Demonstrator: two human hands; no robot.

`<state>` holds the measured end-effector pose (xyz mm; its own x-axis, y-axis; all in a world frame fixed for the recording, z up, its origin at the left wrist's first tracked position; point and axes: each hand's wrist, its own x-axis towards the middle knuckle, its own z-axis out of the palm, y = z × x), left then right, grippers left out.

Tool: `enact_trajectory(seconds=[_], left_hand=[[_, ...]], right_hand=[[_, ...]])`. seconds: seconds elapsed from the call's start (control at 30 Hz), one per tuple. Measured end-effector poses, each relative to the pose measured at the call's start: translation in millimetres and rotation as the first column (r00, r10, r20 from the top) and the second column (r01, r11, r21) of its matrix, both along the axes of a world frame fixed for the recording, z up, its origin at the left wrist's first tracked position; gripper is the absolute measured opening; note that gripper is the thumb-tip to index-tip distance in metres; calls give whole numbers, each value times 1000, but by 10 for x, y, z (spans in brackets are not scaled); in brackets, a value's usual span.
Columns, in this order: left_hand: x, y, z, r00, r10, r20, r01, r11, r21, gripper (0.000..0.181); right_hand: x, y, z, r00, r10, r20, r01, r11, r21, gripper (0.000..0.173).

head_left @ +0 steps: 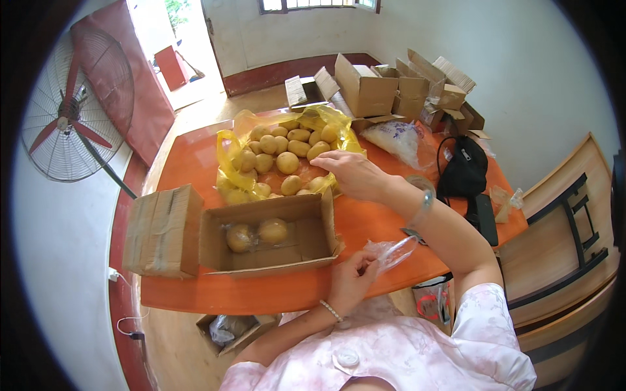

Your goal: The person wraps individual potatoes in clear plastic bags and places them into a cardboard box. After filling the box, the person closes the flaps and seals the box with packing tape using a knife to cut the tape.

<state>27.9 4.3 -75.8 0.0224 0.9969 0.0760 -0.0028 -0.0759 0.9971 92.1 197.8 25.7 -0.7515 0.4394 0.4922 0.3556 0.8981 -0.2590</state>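
Note:
My left hand (354,276) is closed on a clear plastic bag (393,253) near the table's front edge. My right hand (345,168) reaches over the right side of an opened yellow plastic bag (227,166), its fingertips close to the round yellow-brown fruits or potatoes (287,162) lying there; no item shows clearly in its fingers. In front of the yellow bag stands an open cardboard box (274,264) holding two of the round items wrapped in clear plastic (273,231). A taped cardboard box (161,232) stands against its left side.
On the orange table (234,298), several open cardboard boxes (376,93) stand at the back right. A white plastic bag (393,139), tape roll (420,183), black bag (464,163) and dark phone-like object (486,220) lie on the right. A pedestal fan (63,122) stands left.

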Motion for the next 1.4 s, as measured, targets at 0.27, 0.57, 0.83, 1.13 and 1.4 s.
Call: enact_trajectory(seconds=[0.27, 0.57, 0.83, 1.13, 1.4], left_hand=[[0, -6, 81, 993, 31, -112, -31, 1000, -3, 15], [14, -1, 68, 993, 20, -118, -20, 1000, 2, 11], [11, -18, 70, 990, 23, -138, -23, 1000, 2, 11], [28, -11, 93, 991, 32, -130, -30, 999, 14, 10], [22, -1, 30, 992, 42, -117, -41, 999, 11, 12]], right_hand=[[-22, 557, -214, 892, -341, 297, 395, 907, -147, 25], [-209, 677, -121, 934, -185, 307, 188, 982, 22, 26], [-458, 566, -87, 861, 96, 500, 65, 954, -294, 38], [-538, 448, -123, 689, 72, 721, 102, 975, -195, 44], [-550, 396, -318, 831, -125, 543, 236, 961, -140, 38]])
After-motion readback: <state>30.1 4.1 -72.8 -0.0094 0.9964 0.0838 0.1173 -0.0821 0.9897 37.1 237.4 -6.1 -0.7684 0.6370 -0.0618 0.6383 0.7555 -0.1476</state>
